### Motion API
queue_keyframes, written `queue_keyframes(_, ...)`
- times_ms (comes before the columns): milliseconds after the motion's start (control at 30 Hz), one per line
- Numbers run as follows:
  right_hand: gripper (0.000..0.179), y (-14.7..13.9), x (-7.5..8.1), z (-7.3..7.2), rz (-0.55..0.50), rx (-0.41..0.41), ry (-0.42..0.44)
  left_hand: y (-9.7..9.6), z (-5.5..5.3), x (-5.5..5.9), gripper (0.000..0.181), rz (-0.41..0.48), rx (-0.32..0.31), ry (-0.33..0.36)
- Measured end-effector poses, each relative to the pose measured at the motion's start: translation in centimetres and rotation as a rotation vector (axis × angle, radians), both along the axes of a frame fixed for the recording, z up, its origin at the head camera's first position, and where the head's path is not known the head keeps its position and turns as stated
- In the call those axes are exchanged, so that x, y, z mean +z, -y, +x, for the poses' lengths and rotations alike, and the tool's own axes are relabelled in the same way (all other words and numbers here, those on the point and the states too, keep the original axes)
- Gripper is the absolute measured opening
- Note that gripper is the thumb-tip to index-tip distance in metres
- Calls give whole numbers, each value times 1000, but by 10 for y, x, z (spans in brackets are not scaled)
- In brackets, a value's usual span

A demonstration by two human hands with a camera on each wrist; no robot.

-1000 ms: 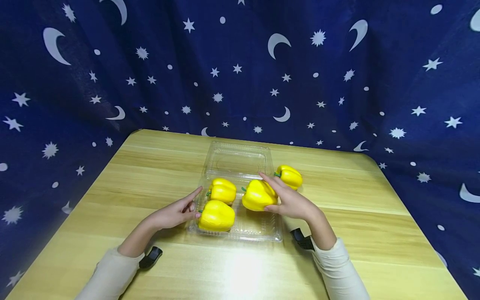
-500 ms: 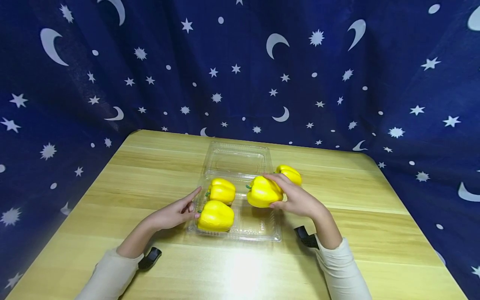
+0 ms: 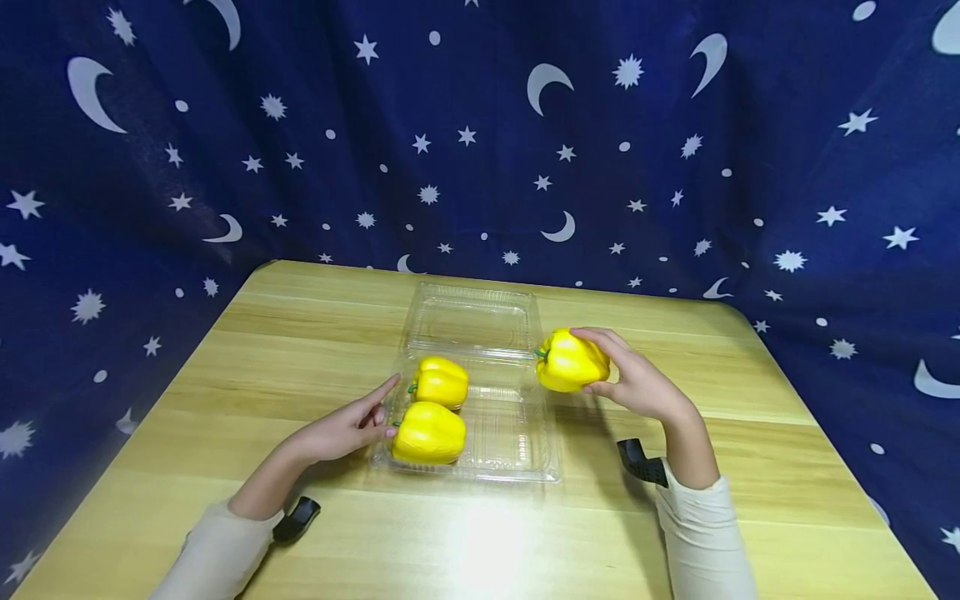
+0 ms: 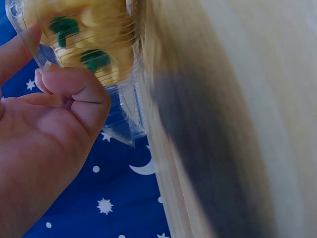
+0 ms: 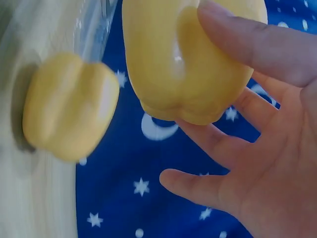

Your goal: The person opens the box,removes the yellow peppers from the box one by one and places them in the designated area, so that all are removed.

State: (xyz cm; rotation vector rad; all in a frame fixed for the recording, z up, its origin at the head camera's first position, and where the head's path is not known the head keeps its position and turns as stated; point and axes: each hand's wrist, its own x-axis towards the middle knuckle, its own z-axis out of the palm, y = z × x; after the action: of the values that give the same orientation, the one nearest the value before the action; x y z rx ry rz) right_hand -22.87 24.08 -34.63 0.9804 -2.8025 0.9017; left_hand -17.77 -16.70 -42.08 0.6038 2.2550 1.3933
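My right hand [image 3: 637, 379] grips a yellow bell pepper [image 3: 572, 362] between thumb and fingers, raised just right of the clear plastic container [image 3: 517, 476]. In the right wrist view the held bell pepper [image 5: 188, 64] fills the top, the thumb across its side. Two more yellow bell peppers, a rear one [image 3: 441, 382] and a front one [image 3: 429, 433], lie in the container's left half, green stems to the left. At the left wall, my left hand [image 3: 341, 429] pinches the container's rim, index finger stretched along it; the left wrist view shows the thumb [image 4: 74, 84] at the plastic.
Another yellow bell pepper [image 5: 72, 106] rests on the table in the right wrist view; in the head view the held one hides it. The container's hinged lid [image 3: 476, 321] lies folded back. Behind the wooden table [image 3: 300, 333] hangs a blue curtain [image 3: 480, 100] with moons and stars.
My right hand has carried its bell pepper from over the container's right half, rightward and away, to beyond its right edge. The left hand stays at the rim.
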Motion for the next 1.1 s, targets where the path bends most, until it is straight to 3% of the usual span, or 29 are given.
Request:
queue_keyframes(233, 74, -37, -1, -11, -71, -72, 41, 2, 0, -2, 80, -7, 5, -3)
queue_keyframes(533, 75, -80, -16, -23, -162, -187, 158, 3, 0, -3, 79, -22, 21, 1)
queue_keyframes(1100, 76, -109, -52, -40, -82, -278, 318, 1, -1, -1, 80, -11, 14, 10)
